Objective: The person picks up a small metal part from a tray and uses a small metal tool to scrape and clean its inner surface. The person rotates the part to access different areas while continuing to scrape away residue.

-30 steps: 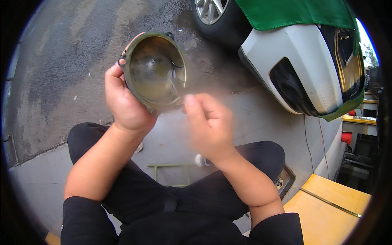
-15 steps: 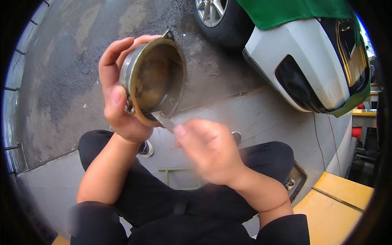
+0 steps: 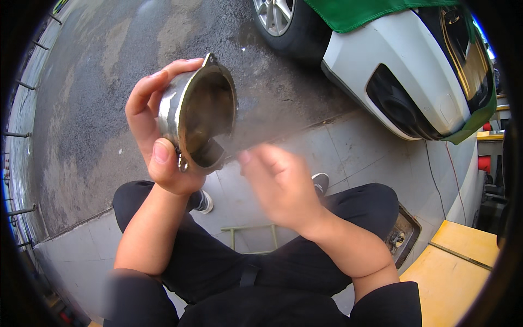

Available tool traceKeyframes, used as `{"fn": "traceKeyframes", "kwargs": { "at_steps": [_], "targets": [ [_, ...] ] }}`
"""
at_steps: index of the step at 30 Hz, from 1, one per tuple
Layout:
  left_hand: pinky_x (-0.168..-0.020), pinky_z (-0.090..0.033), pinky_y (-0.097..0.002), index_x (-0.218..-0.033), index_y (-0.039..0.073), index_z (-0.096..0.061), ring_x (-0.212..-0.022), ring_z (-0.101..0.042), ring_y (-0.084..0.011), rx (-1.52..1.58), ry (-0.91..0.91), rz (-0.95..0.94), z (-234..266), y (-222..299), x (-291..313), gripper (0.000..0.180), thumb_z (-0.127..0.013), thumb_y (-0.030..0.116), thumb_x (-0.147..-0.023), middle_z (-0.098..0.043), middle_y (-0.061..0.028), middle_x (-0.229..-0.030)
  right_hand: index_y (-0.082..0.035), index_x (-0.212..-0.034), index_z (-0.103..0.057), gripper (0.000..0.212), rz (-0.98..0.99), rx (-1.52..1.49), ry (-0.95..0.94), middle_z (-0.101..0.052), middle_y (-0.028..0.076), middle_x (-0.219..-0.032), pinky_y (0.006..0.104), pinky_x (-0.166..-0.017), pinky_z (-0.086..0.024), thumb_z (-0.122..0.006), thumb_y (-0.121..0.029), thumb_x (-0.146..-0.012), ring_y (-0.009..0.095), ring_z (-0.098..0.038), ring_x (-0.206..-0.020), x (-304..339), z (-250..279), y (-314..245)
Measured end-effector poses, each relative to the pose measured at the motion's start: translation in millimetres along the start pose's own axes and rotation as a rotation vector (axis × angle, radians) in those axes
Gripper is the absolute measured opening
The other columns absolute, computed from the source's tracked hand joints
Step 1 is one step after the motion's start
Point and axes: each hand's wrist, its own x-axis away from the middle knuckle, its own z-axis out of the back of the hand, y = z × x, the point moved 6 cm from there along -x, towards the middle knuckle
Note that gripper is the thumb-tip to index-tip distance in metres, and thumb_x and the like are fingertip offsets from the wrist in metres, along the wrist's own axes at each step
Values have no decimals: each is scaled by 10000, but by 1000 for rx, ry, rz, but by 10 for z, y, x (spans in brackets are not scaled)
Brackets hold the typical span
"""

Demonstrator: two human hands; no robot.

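Note:
A round, cup-shaped metal housing (image 3: pixel 207 111) with a small lug on each side of its rim is raised in front of me. My left hand (image 3: pixel 145 125) is closed around its outer wall, with the thumb near the lower lug. Its open mouth faces right, and the inside is brownish and dirty. My right hand (image 3: pixel 286 188) is smeared by motion and pinches a flat metal scraper blade (image 3: pixel 227 143). The blade points at the housing's lower rim; blur hides whether its tip touches.
At the right stands a white car bumper (image 3: pixel 403 71) under a green cover (image 3: pixel 359 13), with a wheel (image 3: pixel 278 19) behind. A yellow bench (image 3: pixel 457 272) is at lower right. Beside my knee lies a tray (image 3: pixel 406 234). A greenish metal frame (image 3: pixel 253 229) stands between my legs.
The housing has tipped so its mouth turns further right and shows narrower. My right hand and the blade have shifted slightly up and right, now more blurred.

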Motion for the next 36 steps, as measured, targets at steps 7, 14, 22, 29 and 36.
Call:
{"fn": "traceKeyframes", "kwargs": {
  "at_steps": [7, 14, 22, 29, 36],
  "targets": [
    [-1025, -483, -433, -1424, 29, -365, -1200, -571, -329, 79, 36, 112, 28, -60, 9, 704, -510, 480, -903, -525, -274, -1341, 20, -801, -635, 291, -23, -43, -134, -534, 102, -542, 347, -496, -422, -633, -201, -989, 125, -515, -499, -65, 45, -46],
    [-1074, -461, -432, -1425, 7, -383, -1255, -550, -302, 132, 40, 474, 62, -250, 68, 627, -393, 394, -932, -550, -201, -1326, 25, -862, -666, 169, 190, 359, 233, -583, 35, -620, 268, -517, -398, -655, -126, -937, 102, -515, -560, -228, 563, -186],
    [-1007, -479, -337, -1377, -8, -449, -1149, -600, -221, 249, 113, 710, -17, -423, 186, 486, -346, 271, -993, -602, -157, -1248, 6, -985, -711, 191, 183, 406, 139, -668, 160, -697, 340, -573, -492, -674, -150, -880, 215, -628, -547, -271, 602, -240],
    [-1035, -468, -348, -1375, -7, -457, -1178, -596, -223, -15, -1, 771, 17, -473, 233, 464, -342, 257, -1011, -604, -150, -1260, -17, -984, -699, 150, 244, 624, 32, -715, 144, -809, 356, -658, -530, -696, -99, -858, 264, -697, -705, -288, 459, -114],
    [-979, -503, -345, -1332, 7, -504, -1107, -629, -202, -55, 33, 852, 48, -554, 294, 414, -397, 294, -1052, -641, -132, -1194, -52, -961, -696, 135, 353, 587, 195, -701, 165, -821, 437, -668, -533, -684, -150, -870, 349, -686, -741, -306, 528, -108]
  ]
}}
